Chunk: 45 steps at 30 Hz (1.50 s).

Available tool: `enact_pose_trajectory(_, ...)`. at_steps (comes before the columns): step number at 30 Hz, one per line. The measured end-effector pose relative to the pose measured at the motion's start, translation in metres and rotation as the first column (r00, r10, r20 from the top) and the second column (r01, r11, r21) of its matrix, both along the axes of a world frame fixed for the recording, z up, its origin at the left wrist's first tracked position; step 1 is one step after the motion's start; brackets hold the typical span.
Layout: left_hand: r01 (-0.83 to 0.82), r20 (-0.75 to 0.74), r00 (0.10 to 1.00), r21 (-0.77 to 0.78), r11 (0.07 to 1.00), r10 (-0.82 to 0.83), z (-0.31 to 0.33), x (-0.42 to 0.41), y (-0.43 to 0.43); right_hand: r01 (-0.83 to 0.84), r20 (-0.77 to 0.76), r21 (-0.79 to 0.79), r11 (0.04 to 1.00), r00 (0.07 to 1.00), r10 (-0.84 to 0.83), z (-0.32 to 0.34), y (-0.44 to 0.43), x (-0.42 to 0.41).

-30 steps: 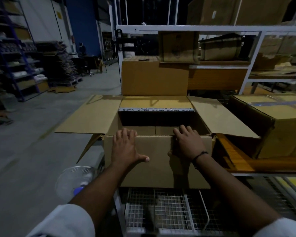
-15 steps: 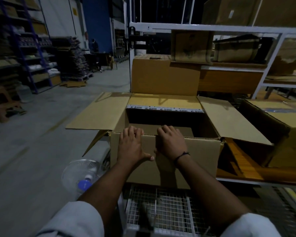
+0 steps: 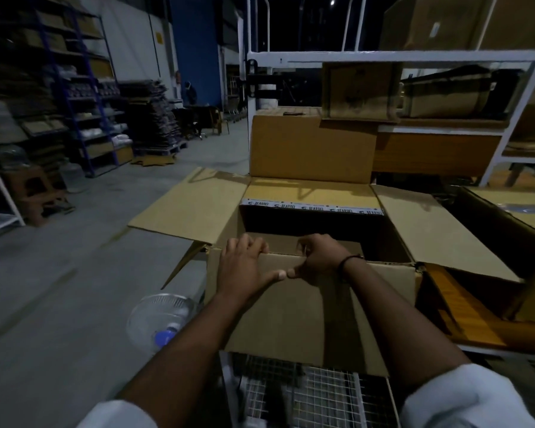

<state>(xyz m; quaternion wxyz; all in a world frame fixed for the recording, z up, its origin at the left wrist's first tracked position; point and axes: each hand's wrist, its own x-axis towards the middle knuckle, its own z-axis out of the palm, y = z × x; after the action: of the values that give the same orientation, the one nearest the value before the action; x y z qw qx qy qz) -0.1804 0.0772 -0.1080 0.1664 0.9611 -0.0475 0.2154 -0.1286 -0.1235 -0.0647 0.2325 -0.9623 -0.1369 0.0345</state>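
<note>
A large open cardboard box point(image 3: 306, 316) stands in front of me with its left, right and far flaps spread out. Printed tape point(image 3: 312, 207) runs along the far flap's edge. My left hand point(image 3: 244, 267) grips the top edge of the near flap, fingers curled over it and thumb pressed on the outer face. My right hand point(image 3: 320, 259) grips the same edge beside it, fingers hooked over the rim. The two thumbs almost touch. The box's inside is dark and I cannot tell what it holds.
A wire basket point(image 3: 315, 396) sits below the box. A fan point(image 3: 159, 319) stands low on the left. A closed carton point(image 3: 312, 146) stands behind, another box point(image 3: 513, 223) at the right on a wooden table point(image 3: 464, 319). Shelving point(image 3: 59, 97) lines the left aisle.
My right hand has slid left along the near flap's edge until it sits next to my left hand. Both hands' fingers have curled over the rim. My view has shifted left.
</note>
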Motion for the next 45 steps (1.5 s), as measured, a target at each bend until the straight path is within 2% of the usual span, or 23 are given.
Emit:
enact_pose_trajectory(3, 0.018, -0.027, 0.999, -0.061, 0.998, -0.02, 0.011, 0.01, 0.001, -0.08, -0.06, 0.041, 0.996, 0.995, 0.083, 0.002, -0.006, 0.009)
enact_pose_trajectory(7, 0.008, -0.18, 0.983, -0.135, 0.991, -0.033, 0.036, 0.042, 0.005, -0.157, -0.151, 0.14, 0.978, 0.972, 0.178, 0.006, -0.009, 0.021)
enact_pose_trajectory(11, 0.023, -0.303, 0.952, -0.081, 0.996, -0.047, 0.04, 0.088, -0.007, -0.276, -0.272, 0.287, 0.917, 0.894, 0.355, 0.003, -0.016, 0.048)
enact_pose_trajectory(14, 0.092, -0.427, 0.899, -0.029, 0.995, -0.096, 0.042, 0.135, -0.021, -0.312, -0.318, 0.368, 0.876, 0.843, 0.434, -0.001, -0.024, 0.071)
enact_pose_trajectory(16, 0.141, -0.508, 0.854, 0.011, 0.99, -0.116, 0.041, 0.165, -0.031, -0.279, -0.382, 0.322, 0.905, 0.836, 0.394, -0.002, -0.033, 0.09)
enact_pose_trajectory(18, 0.177, -0.579, 0.808, 0.06, 0.982, -0.11, 0.038, 0.193, -0.04, -0.195, -0.433, 0.198, 0.961, 0.862, 0.264, -0.004, -0.04, 0.116)
enact_pose_trajectory(19, 0.201, -0.616, 0.781, 0.094, 0.975, -0.102, 0.038, 0.205, -0.043, -0.141, -0.418, 0.119, 0.983, 0.891, 0.179, -0.006, -0.043, 0.132)
enact_pose_trajectory(21, 0.269, -0.655, 0.75, 0.182, 0.946, -0.088, 0.039, 0.23, -0.049, -0.056, -0.287, -0.08, 0.995, 0.958, 0.031, -0.009, -0.049, 0.164)
enact_pose_trajectory(23, 0.307, -0.651, 0.757, 0.273, 0.912, -0.06, 0.041, 0.251, -0.051, -0.005, -0.186, -0.236, 0.972, 0.982, -0.04, -0.009, -0.052, 0.191)
enact_pose_trajectory(26, 0.3, -0.596, 0.802, 0.351, 0.887, -0.036, 0.05, 0.275, -0.05, 0.04, -0.109, -0.378, 0.925, 0.99, -0.087, -0.002, -0.051, 0.215)
enact_pose_trajectory(29, 0.247, -0.44, 0.895, 0.35, 0.903, -0.074, 0.076, 0.294, -0.046, 0.149, 0.119, -0.335, 0.93, 0.986, -0.115, 0.02, -0.049, 0.234)
enact_pose_trajectory(31, 0.224, -0.306, 0.944, 0.309, 0.924, -0.126, 0.097, 0.311, -0.044, 0.212, 0.285, -0.26, 0.942, 0.949, -0.135, 0.039, -0.051, 0.251)
enact_pose_trajectory(33, 0.204, -0.189, 0.969, 0.243, 0.948, -0.16, 0.113, 0.333, -0.043, 0.267, 0.379, -0.217, 0.939, 0.909, -0.171, 0.055, -0.053, 0.272)
enact_pose_trajectory(35, 0.184, -0.117, 0.98, 0.209, 0.96, -0.162, 0.119, 0.357, -0.042, 0.308, 0.409, -0.217, 0.926, 0.89, -0.2, 0.063, -0.055, 0.297)
enact_pose_trajectory(37, 0.139, -0.082, 0.989, 0.239, 0.961, -0.123, 0.118, 0.384, -0.038, 0.323, 0.42, -0.225, 0.919, 0.883, -0.208, 0.066, -0.059, 0.323)
enact_pose_trajectory(40, 0.016, -0.106, 0.994, 0.239, 0.971, 0.01, 0.105, 0.421, -0.024, 0.35, 0.382, -0.159, 0.923, 0.884, -0.269, 0.061, -0.067, 0.355)
enact_pose_trajectory(43, -0.114, -0.147, 0.981, 0.103, 0.988, 0.128, 0.086, 0.444, 0.0, 0.4, 0.302, -0.139, 0.906, 0.888, -0.346, 0.046, -0.075, 0.376)
enact_pose_trajectory(45, -0.122, -0.156, 0.981, -0.019, 0.992, 0.118, 0.072, 0.455, 0.016, 0.408, 0.336, -0.148, 0.901, 0.877, -0.342, 0.03, -0.081, 0.38)
